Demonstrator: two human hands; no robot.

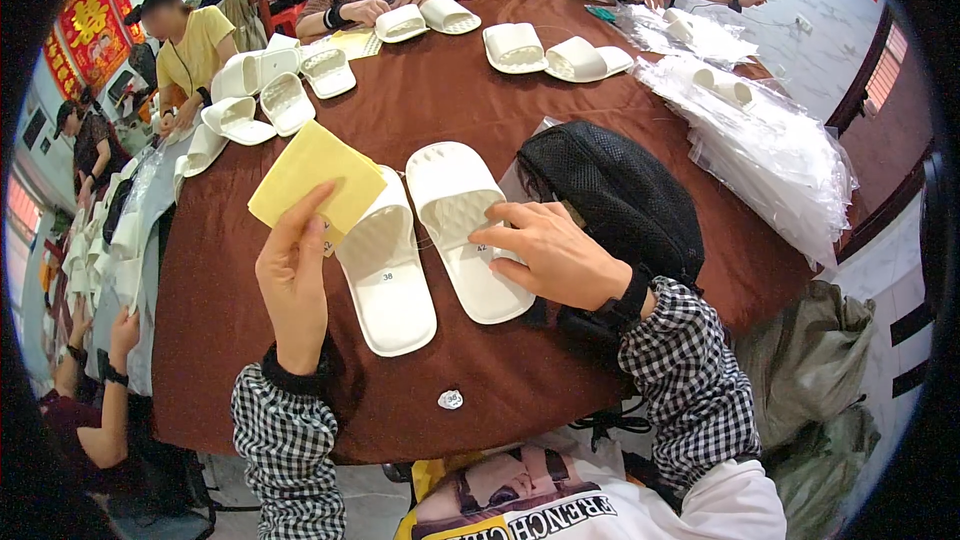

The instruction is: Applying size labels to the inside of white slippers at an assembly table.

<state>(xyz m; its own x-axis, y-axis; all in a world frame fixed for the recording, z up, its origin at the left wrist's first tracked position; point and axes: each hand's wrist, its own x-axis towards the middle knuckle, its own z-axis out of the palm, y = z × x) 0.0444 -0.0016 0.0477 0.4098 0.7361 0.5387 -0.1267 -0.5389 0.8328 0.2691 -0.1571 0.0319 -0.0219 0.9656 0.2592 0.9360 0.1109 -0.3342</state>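
Two cream slippers lie side by side before me, toes pointing away: the left slipper (388, 285) and the right slipper (470, 275). Each has a small printed label on its insole. In my left hand (292, 275) a small stack of yellow label sheets (315, 178) is pinched between thumb and fingers, held up by the left slipper's toe. My right hand (560, 255) rests over the right slipper with fingers apart, fingertips on the insole beside its label. A small crumpled white label (450, 399) lies on the brown tablecloth (240, 360) near the front edge.
A black mesh bag (615, 195) stands just right of the slippers. Clear plastic bags (760, 155) are piled along the right edge. More slippers (288, 103) sit at the far left and far side. Several people work around the table, and sacks (810, 370) stand at the right.
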